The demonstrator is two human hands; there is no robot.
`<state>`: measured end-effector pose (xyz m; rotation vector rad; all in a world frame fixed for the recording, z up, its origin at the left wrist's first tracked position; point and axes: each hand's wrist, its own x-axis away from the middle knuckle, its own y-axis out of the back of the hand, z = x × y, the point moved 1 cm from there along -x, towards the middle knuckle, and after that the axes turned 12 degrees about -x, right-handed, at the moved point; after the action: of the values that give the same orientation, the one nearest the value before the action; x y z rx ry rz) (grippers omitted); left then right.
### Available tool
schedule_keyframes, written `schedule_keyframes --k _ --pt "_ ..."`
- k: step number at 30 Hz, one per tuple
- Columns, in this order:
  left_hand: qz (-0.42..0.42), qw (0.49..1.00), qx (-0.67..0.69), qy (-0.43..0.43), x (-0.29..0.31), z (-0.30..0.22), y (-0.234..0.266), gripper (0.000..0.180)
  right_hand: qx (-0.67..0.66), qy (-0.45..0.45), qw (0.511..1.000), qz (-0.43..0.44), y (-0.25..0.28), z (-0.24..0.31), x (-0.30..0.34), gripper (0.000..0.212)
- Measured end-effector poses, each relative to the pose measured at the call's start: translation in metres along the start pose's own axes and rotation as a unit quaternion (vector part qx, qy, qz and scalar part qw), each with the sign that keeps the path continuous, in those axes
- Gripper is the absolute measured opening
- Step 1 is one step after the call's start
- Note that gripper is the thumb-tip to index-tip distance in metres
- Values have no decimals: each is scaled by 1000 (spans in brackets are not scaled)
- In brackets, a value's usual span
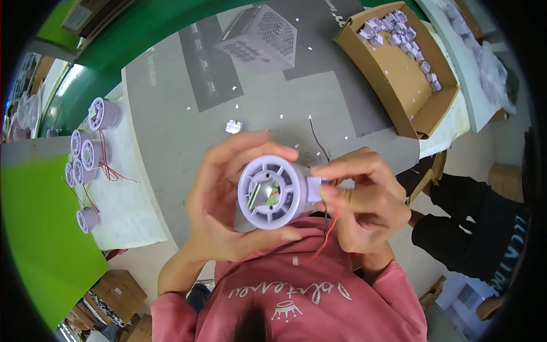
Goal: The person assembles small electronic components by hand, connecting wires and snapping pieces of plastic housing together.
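A lilac round plastic housing [292, 196] with a spoked front ring is held up before my chest. Through its open end a small green circuit board and a shiny metal part show. My left hand [219, 199] curves around the housing, thumb below and fingers above. At its right side my right hand [367, 199] pinches a small lilac plastic piece [314, 189] against the housing; whether the two are joined I cannot tell. Red wire [329, 236] hangs beneath my right fingers, and a dark wire [319, 142] stretches up onto the grey mat.
A cardboard box [393, 85] of small lilac pieces stands at the far right. One similar piece [233, 126] and white scraps lie on the grey mat [165, 114]. Several lilac housings [94, 154] with red wires sit at the left. Another person [473, 228] is at the right.
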<state>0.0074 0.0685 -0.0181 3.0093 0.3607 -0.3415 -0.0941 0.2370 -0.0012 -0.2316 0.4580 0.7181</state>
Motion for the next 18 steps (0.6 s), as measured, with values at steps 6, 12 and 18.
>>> schedule_keyframes --k 6,12,18 --pt "-41 997 -62 13 -4 -9 3 117 43 2 999 17 10 -1 -11 32" --pt "-57 985 155 57 -4 -10 -10 103 55 65 996 -17 11 -16 1 74" --pt "-62 891 389 225 7 -2 -38 82 187 134 973 31 -4 -27 17 77"
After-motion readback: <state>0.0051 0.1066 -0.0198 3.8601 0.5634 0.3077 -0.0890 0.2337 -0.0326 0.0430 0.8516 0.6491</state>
